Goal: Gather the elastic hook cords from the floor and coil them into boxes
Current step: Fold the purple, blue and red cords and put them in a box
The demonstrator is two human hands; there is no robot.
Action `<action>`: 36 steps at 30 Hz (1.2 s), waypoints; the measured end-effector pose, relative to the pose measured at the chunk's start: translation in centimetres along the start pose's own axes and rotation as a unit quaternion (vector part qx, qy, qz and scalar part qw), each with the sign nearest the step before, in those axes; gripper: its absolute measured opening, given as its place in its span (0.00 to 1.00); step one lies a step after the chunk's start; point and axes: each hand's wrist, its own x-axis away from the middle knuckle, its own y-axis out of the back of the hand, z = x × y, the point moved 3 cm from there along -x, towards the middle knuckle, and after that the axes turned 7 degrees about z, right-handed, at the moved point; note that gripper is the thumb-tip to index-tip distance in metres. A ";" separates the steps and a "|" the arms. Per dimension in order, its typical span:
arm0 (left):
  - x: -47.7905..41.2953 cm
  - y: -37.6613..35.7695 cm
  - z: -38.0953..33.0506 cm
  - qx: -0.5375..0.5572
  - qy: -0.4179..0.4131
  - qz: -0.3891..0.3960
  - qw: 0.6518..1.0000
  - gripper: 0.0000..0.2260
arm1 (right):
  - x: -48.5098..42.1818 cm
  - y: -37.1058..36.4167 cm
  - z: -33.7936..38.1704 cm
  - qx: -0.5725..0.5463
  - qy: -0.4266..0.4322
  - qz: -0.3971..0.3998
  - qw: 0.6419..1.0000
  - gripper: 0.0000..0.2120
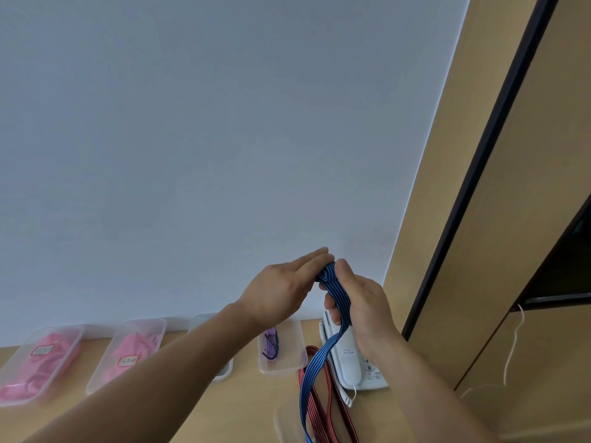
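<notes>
A blue striped elastic cord (315, 362) is raised above the wooden tabletop (249, 398). My right hand (358, 302) grips its folded upper part, thumb on top. My left hand (284, 289) has straight fingers laid against the top of the fold. The cord's loose length hangs down to the bottom edge of the view. A red striped cord (334, 407) lies on the table under it. No hook on the blue cord is visible.
Clear plastic boxes line the wall: two with pink cords (41, 359) (131, 353), one mostly hidden by my left arm, one with a purple cord (271, 345). A clear lid or box (287, 420) sits near the front. A white telephone (355, 362) stands at right, beside a wooden cabinet (479, 282).
</notes>
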 end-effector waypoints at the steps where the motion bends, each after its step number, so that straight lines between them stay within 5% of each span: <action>1: 0.1 -0.1 0.3 0.009 0.007 -0.008 1.000 0.25 | -0.1 0.0 0.0 0.003 0.002 -0.005 1.000 0.31; 5: 0.1 -0.4 0.8 0.183 0.127 0.001 0.975 0.24 | -0.2 0.1 0.1 0.014 0.022 -0.030 0.999 0.29; 6: 0.0 -0.6 1.1 0.278 0.189 0.015 0.942 0.24 | -0.2 0.1 0.2 0.018 0.031 -0.031 0.999 0.29; 9: -0.3 -0.9 1.7 0.563 0.376 0.051 0.734 0.16 | -0.1 -0.1 0.2 0.035 0.055 -0.025 0.998 0.24; 10: -0.4 -0.9 1.6 0.601 0.400 0.077 0.688 0.16 | -0.1 -0.2 0.2 0.044 0.059 -0.021 0.997 0.22; 12: -0.4 -1.0 1.3 0.613 0.395 0.123 0.673 0.23 | 0.1 -0.4 0.0 0.068 0.061 -0.014 0.996 0.21; 23: -1.1 -0.7 1.8 0.543 0.302 0.076 0.780 0.11 | -0.2 0.2 -1.4 0.097 0.003 -0.032 0.995 0.22; 29: -0.8 -0.5 1.6 0.242 0.172 0.043 0.954 0.17 | -0.4 0.5 -0.9 0.040 -0.012 -0.036 0.998 0.26; 36: -0.6 -0.6 0.3 -0.021 -0.010 -0.014 1.000 0.19 | -0.5 0.3 -0.8 0.039 -0.026 -0.018 0.999 0.32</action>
